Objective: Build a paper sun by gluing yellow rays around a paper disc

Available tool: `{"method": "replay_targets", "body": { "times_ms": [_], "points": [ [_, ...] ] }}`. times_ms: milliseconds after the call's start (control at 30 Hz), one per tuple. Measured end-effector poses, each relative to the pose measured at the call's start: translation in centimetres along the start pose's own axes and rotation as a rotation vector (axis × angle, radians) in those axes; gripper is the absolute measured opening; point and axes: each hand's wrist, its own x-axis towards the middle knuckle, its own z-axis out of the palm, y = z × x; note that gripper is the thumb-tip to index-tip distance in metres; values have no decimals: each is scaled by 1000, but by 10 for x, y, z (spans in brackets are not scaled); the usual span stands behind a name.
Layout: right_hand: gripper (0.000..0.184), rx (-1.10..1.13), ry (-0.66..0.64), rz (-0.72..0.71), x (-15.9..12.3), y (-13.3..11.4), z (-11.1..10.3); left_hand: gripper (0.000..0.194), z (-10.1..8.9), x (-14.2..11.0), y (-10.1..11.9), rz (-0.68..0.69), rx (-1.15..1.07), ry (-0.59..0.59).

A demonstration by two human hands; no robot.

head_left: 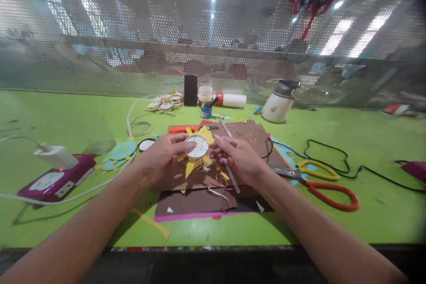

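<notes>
My left hand [163, 155] is closed on a yellow paper sun [189, 168] with pointed rays, its thumb lying on the round white patterned disc [201, 147] at the centre. At the sun's right edge, the fingers of my right hand [238, 155] pinch a yellow ray. Both hands hover over brown card sheets [246, 142] stacked on the green table. Behind the sun lies an orange cutter knife [179, 129]. A clear stick [234, 179] runs beneath my right hand, with a thin white and red strand [218, 193] near its lower end.
Scissors [313, 182] with yellow and red handles lie on the right beside a black cord [346, 168]. A purple power strip [60, 177] with a white charger sits left. Farther back stand a blue jar [206, 112], a dark phone-like slab [191, 90] and a white flask [278, 104].
</notes>
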Motion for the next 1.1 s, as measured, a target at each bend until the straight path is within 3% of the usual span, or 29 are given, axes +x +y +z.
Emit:
{"method": "replay_targets", "body": {
  "times_ms": [167, 433, 567, 933, 1100],
  "points": [
    [34, 47, 29, -68, 1, 3, 4, 26, 9, -5, 0, -12, -8, -71],
    [21, 68, 87, -49, -3, -2, 3, 39, 15, -10, -6, -74, -10, -181],
    [20, 56, 105, -57, -3, -3, 3, 39, 13, -8, -8, -39, 34, -171],
    [18, -26, 117, -94, -6, -6, 4, 36, 14, -11, -8, -101, -32, -215],
    [20, -25, 75, -109, -5, -5, 3, 36, 8, -7, -12, -25, 24, -189]
  ]
}}
